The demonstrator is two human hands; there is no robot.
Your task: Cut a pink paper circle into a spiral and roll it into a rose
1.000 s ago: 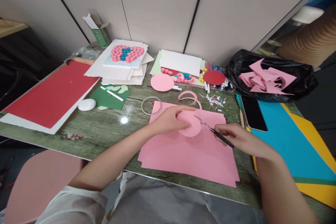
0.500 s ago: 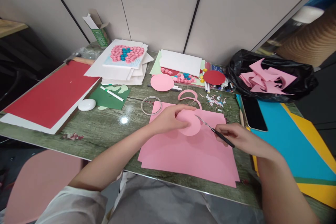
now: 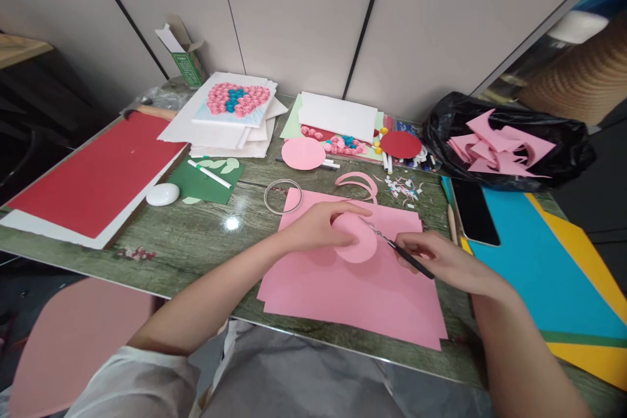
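Observation:
My left hand (image 3: 321, 225) pinches a round pink paper piece (image 3: 356, 243) between thumb and fingers, above larger pink sheets (image 3: 343, 297). In my right hand (image 3: 428, 251) is a pair of black-handled scissors (image 3: 410, 258), whose metal blades meet the upper right edge of the round piece. A thin curled pink paper strip (image 3: 360, 177) lies just beyond, at the far edge of the sheets. To the left of it, a metal-looking ring (image 3: 283, 197) overlaps the sheets' corner.
A black bag (image 3: 571, 147) at the right holds pink paper scraps (image 3: 504, 144). A phone (image 3: 475, 212) lies beside blue paper (image 3: 553, 274). Behind are a pink oval (image 3: 302, 153), a red oval (image 3: 400, 143) and a heart picture (image 3: 238, 101). Red paper (image 3: 98, 173) covers the left.
My left hand and the round pink piece have moved slightly nearer to me and right. The scissors have shifted a little left and down. The pink strip beyond has changed position.

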